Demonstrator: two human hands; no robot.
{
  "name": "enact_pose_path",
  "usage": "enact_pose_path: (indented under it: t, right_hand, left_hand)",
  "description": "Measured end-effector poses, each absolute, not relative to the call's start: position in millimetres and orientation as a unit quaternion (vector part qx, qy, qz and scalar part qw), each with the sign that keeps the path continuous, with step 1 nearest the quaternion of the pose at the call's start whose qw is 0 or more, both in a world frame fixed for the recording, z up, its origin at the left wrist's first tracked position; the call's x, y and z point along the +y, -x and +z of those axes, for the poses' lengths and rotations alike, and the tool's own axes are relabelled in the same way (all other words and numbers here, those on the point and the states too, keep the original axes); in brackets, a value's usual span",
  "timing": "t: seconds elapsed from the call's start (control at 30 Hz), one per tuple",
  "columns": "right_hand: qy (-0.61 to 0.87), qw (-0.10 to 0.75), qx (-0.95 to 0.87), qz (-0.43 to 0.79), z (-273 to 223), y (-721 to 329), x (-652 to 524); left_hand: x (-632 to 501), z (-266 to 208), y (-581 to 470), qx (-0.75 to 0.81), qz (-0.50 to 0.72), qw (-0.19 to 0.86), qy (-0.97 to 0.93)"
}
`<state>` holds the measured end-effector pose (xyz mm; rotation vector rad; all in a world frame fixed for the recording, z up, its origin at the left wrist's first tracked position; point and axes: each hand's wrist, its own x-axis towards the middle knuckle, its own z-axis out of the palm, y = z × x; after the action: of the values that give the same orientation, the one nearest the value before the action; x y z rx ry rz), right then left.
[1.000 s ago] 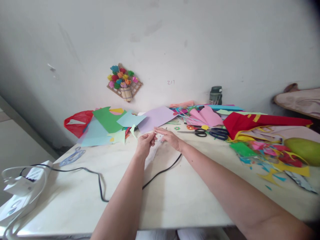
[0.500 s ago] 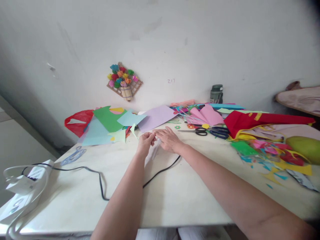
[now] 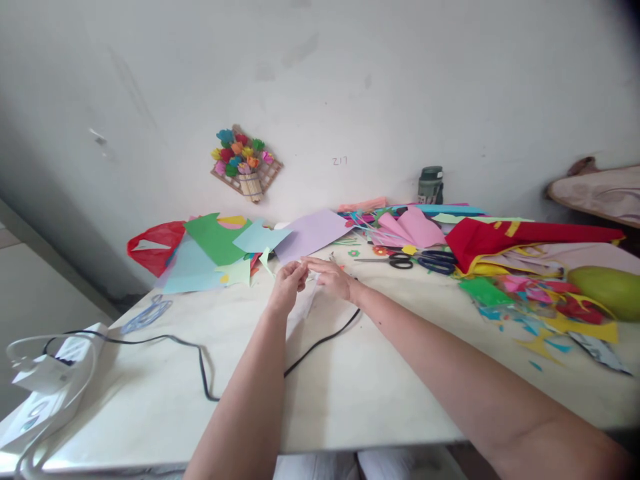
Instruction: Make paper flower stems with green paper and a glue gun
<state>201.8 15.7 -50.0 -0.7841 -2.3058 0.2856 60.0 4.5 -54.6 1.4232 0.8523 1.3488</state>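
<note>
My left hand (image 3: 289, 285) is closed in a pinch over the middle of the table. My right hand (image 3: 333, 277) reaches across from the right, its fingers drawn together against the left fingertips. Whatever is pinched between them is too small and hidden to name. Beneath the hands lies a clear, whitish strip (image 3: 303, 308), partly covered by the left wrist. Just behind them are a lilac paper sheet (image 3: 313, 235) and a pale green paper scrap (image 3: 267, 259). Scissors with black handles (image 3: 400, 261) lie to the right of my right hand.
A black cable (image 3: 320, 343) crosses the table under my left forearm, from a white power strip (image 3: 50, 393) at left. Navy-handled scissors (image 3: 437, 262), red cloth (image 3: 480, 243), paper scraps (image 3: 537, 307) and a green fruit (image 3: 605, 291) lie right. A bottle (image 3: 431, 185) stands behind.
My right hand has turned slightly, its fingers now pointing more to the left toward the left fingertips. The left hand stays pinched in nearly the same spot. The view has shifted a little.
</note>
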Motion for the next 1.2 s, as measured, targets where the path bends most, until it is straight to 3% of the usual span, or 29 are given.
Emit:
enact_pose_path:
  t: [0.23, 0.33, 0.63, 0.8, 0.97, 1.2]
  right_hand:
    - [0.328, 0.288, -0.898, -0.057, -51, -213, 10]
    - [0.343, 0.288, -0.892, -0.061, -54, -217, 14]
    - [0.324, 0.428, -0.792, 0.290, -41, -217, 17]
    - [0.326, 0.450, -0.725, 0.407, -38, -216, 10]
    - [0.299, 0.452, -0.657, 0.524, -43, -213, 14]
    - [0.236, 0.390, -0.571, 0.683, -38, -218, 12]
  left_hand:
    - [5, -56, -59, 0.376, 0.543, 0.485, -0.574]
    - [6, -54, -56, 0.363, 0.573, 0.499, -0.539]
    - [7, -55, -56, 0.357, 0.611, 0.505, -0.494]
    - [5, -52, -63, 0.372, 0.634, 0.416, -0.535]
    - [4, -50, -67, 0.429, 0.620, 0.333, -0.566]
    - [2, -49, -68, 0.411, 0.607, 0.193, -0.653]
